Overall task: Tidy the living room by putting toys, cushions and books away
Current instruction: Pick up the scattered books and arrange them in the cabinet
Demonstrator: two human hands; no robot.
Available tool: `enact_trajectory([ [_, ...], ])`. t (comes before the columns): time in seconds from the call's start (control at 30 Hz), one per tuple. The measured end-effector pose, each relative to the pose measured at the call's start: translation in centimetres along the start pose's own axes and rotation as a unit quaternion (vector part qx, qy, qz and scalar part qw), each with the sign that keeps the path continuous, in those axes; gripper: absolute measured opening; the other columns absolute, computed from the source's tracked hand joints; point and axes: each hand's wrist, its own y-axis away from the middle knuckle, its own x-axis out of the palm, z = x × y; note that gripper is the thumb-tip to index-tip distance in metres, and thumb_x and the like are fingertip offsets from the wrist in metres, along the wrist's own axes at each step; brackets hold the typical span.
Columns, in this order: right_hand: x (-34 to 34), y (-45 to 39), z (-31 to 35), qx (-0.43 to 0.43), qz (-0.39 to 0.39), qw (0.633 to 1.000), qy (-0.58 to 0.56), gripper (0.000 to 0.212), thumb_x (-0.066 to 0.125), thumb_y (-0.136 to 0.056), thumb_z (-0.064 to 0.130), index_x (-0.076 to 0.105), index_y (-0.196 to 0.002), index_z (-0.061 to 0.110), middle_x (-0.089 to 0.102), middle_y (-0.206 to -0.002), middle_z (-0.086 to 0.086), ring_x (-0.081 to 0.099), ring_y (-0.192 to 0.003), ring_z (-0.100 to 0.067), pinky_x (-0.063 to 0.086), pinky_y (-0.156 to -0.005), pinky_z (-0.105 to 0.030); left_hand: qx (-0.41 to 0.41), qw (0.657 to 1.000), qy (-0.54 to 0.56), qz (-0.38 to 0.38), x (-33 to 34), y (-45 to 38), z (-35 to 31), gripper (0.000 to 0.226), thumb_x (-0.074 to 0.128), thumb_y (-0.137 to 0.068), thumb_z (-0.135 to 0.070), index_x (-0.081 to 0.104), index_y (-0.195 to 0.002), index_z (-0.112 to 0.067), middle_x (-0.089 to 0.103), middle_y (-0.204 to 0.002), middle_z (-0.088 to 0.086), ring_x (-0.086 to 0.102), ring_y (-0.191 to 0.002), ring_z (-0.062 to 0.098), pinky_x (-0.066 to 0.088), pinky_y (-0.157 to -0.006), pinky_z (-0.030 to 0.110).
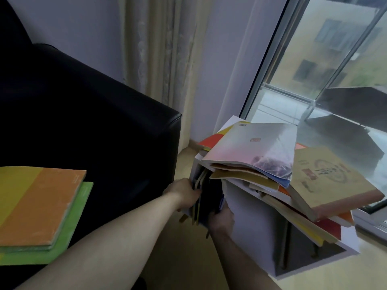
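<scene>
At nine o'clock I see two flat books [41, 208] waiting on the black sofa [100, 126]. At centre, my left hand [184, 193] and right hand [222, 218] curl their fingers round a bundle of upright books [202, 197], at the white shelf unit's [247, 222] left compartment. I'd square the spines and slide them in level; the heap [272, 164] at two o'clock looks ready to slip.
</scene>
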Motion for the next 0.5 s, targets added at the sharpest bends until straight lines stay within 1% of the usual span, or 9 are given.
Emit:
enact_trajectory([
  [0.1,1.5,-0.5,-0.3,-0.011,-0.012,1.000,-0.011,0.036,0.058,-0.096,0.013,0.058,-0.132,0.015,0.069,-0.111,-0.013,0.067,-0.096,-0.031,0.059,-0.074,-0.038,0.006,1.000,0.016,-0.009,0.4,-0.7,-0.3,0.036,0.049,-0.101,-0.052,0.061,-0.122,-0.026,0.068,-0.100,0.001,0.069,-0.084,0.021,0.064,-0.078,0.039],
  [0.13,2.0,-0.7,-0.4,-0.028,-0.008,1.000,-0.011,0.037,0.058,-0.097,0.016,0.057,-0.134,0.017,0.070,-0.113,-0.011,0.068,-0.096,-0.029,0.061,-0.077,-0.041,0.008,1.000,0.019,-0.015,0.5,-1.0,-0.3,0.034,0.049,-0.101,-0.051,0.062,-0.120,-0.027,0.069,-0.102,0.001,0.069,-0.084,0.021,0.064,-0.078,0.039],
  [0.17,2.3,-0.9,-0.6,-0.052,0.011,0.999,-0.010,0.040,0.058,-0.098,0.018,0.055,-0.137,0.020,0.070,-0.117,-0.010,0.068,-0.098,-0.028,0.061,-0.081,-0.043,0.008,1.000,0.016,-0.020,0.7,-1.2,-0.3,0.033,0.048,-0.101,-0.050,0.063,-0.118,-0.026,0.070,-0.103,0.001,0.069,-0.085,0.022,0.063,-0.079,0.039],
  [0.23,2.5,-1.2,-0.4,-0.098,0.073,0.993,-0.002,0.053,0.059,-0.098,0.024,0.044,-0.149,0.030,0.067,-0.128,-0.006,0.066,-0.109,-0.027,0.058,-0.087,-0.037,0.013,1.000,-0.002,-0.026,1.0,-1.4,-0.3,0.033,0.045,-0.103,-0.047,0.066,-0.116,-0.025,0.071,-0.103,0.001,0.070,-0.086,0.022,0.063,-0.080,0.038],
  [0.3,2.4,-1.8,0.1,-0.109,0.110,0.988,0.006,0.069,0.061,-0.098,0.029,0.027,-0.158,0.038,0.064,-0.134,-0.005,0.065,-0.115,-0.029,0.053,-0.085,-0.032,0.015,0.999,-0.007,-0.029,1.4,-1.7,-0.4,0.032,0.044,-0.104,-0.044,0.066,-0.117,-0.024,0.072,-0.103,0.001,0.070,-0.086,0.020,0.063,-0.080,0.037],
  [0.37,2.4,-2.1,0.2,-0.106,0.125,0.986,0.016,0.072,0.060,-0.099,0.033,0.020,-0.159,0.038,0.065,-0.132,-0.007,0.067,-0.110,-0.028,0.054,-0.079,-0.030,0.011,0.999,-0.001,-0.031,1.5,-1.9,-0.4,0.031,0.044,-0.104,-0.043,0.066,-0.117,-0.025,0.072,-0.102,0.001,0.070,-0.084,0.020,0.063,-0.079,0.036],
  [0.43,2.3,-1.7,0.2,-0.098,0.125,0.986,0.043,0.064,0.056,-0.101,0.031,0.027,-0.158,0.033,0.067,-0.127,-0.010,0.067,-0.103,-0.027,0.052,-0.073,-0.029,0.002,0.999,0.005,-0.033,1.4,-2.0,-0.5,0.031,0.045,-0.103,-0.044,0.065,-0.115,-0.025,0.071,-0.099,0.001,0.071,-0.083,0.021,0.064,-0.077,0.038],
  [0.47,2.4,-1.6,0.0,-0.090,0.113,0.988,0.056,0.056,0.055,-0.102,0.029,0.036,-0.155,0.030,0.069,-0.122,-0.010,0.068,-0.100,-0.027,0.054,-0.072,-0.030,-0.002,0.999,0.009,-0.033,1.3,-2.0,-0.5,0.031,0.045,-0.102,-0.045,0.065,-0.115,-0.026,0.070,-0.099,0.001,0.071,-0.083,0.022,0.064,-0.077,0.039],
  [0.5,2.4,-1.5,-0.1,-0.081,0.095,0.990,0.069,0.046,0.055,-0.102,0.027,0.049,-0.147,0.025,0.071,-0.115,-0.009,0.069,-0.094,-0.026,0.058,-0.072,-0.033,-0.004,0.999,0.014,-0.033,1.3,-2.1,-0.5,0.031,0.046,-0.100,-0.045,0.066,-0.115,-0.026,0.070,-0.099,0.001,0.071,-0.084,0.023,0.065,-0.077,0.039],
])
